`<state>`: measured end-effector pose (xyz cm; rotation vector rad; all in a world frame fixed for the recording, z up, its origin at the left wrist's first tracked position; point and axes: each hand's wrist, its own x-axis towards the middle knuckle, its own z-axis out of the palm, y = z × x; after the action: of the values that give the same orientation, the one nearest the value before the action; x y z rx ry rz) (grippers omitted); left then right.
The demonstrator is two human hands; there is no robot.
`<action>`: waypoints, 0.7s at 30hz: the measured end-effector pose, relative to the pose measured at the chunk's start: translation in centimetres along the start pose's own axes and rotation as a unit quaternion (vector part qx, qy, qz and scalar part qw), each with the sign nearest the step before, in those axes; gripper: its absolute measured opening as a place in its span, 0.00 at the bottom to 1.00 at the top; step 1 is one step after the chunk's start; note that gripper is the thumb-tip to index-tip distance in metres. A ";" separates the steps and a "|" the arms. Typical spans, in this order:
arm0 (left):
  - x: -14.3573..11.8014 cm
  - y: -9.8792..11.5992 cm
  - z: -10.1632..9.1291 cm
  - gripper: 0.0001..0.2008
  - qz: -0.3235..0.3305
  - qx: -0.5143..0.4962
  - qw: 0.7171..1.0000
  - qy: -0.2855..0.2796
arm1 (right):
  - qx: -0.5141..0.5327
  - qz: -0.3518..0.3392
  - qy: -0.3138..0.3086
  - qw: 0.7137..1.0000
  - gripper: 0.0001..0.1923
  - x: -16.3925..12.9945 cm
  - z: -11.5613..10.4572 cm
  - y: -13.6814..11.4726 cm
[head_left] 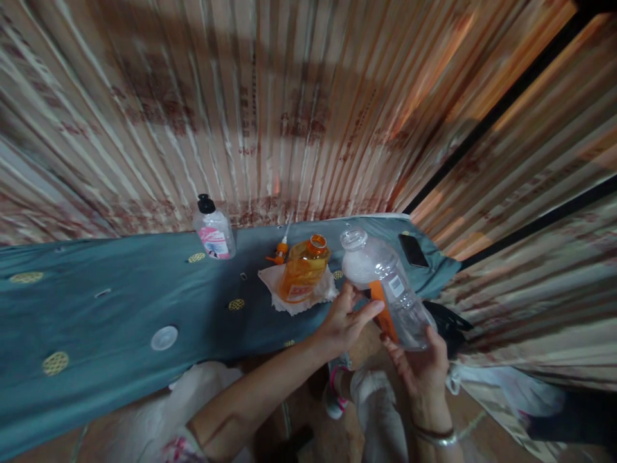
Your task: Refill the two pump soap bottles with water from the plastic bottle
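A large clear plastic bottle (409,315) with an orange label and no cap on its neck is tilted to the left between my hands. My right hand (427,366) grips it near its base. At the label, my left hand (349,315) is closed, thumb against the orange strip. Left of them, an uncapped bottle of amber liquid (303,270) stands on a white cloth (277,301). An orange pump top (279,252) lies just behind that bottle. Whether the clear bottle holds any liquid I cannot tell.
A clear bottle with a black cap and pink label (214,236) stands at the back left of the teal cloth surface (120,276). A round clear lid (164,337) lies nearer. A dark phone (413,250) rests at the right. Pleated curtains (289,116) hang behind.
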<state>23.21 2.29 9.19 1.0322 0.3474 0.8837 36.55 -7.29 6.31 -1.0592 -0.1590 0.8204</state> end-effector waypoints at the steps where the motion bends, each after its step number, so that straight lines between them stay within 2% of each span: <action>1: -0.1 0.2 0.0 0.27 -0.001 0.006 1.000 -0.007 | 0.004 0.008 0.006 1.000 0.23 0.0 0.2 -0.1; 4: -0.3 0.6 -0.4 0.28 0.004 0.049 0.999 -0.019 | 0.013 0.028 0.013 0.999 0.22 -0.3 0.6 -0.1; 6: -0.6 1.1 -1.3 0.30 0.021 0.109 0.994 -0.001 | 0.015 0.030 0.010 0.999 0.22 -0.5 0.8 -0.2; 8: -1.3 2.0 -2.3 0.29 0.065 0.197 0.978 0.024 | 0.012 0.029 -0.003 1.000 0.22 -0.5 0.9 -0.2; 11: -2.5 4.2 -4.2 0.09 0.149 0.348 0.925 0.026 | 0.006 0.022 -0.023 0.999 0.24 -0.3 0.7 -0.3; 13: -3.0 5.6 -5.5 0.04 0.228 0.422 0.876 0.051 | 0.003 0.014 -0.021 1.000 0.25 0.0 0.4 -0.2; 14: -3.0 6.1 -6.3 0.09 0.272 0.452 0.845 0.088 | 0.000 0.011 -0.018 1.000 0.26 0.2 0.3 -0.1; 15: -2.9 6.3 -7.1 0.19 0.301 0.474 0.816 0.140 | -0.002 0.008 -0.015 1.000 0.26 0.3 0.1 -0.1; 16: -2.6 6.1 -8.0 0.30 0.309 0.487 0.796 0.181 | -0.004 0.005 -0.013 1.000 0.27 0.5 0.1 0.0; 17: -2.2 5.6 -9.0 0.40 0.308 0.489 0.790 0.203 | -0.006 0.003 -0.011 1.000 0.27 0.5 0.0 0.1; 19: -1.1 3.9 -10.9 0.52 0.285 0.471 0.810 0.205 | -0.010 0.001 -0.012 1.000 0.26 0.5 0.2 0.2; 21: -0.1 1.7 -12.5 0.55 0.226 0.437 0.847 0.202 | -0.013 0.000 -0.010 1.000 0.26 0.4 0.6 0.2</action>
<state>14.49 10.03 4.44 1.8188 0.9489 1.4297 36.40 -6.55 6.32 -1.0755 -0.1860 0.8307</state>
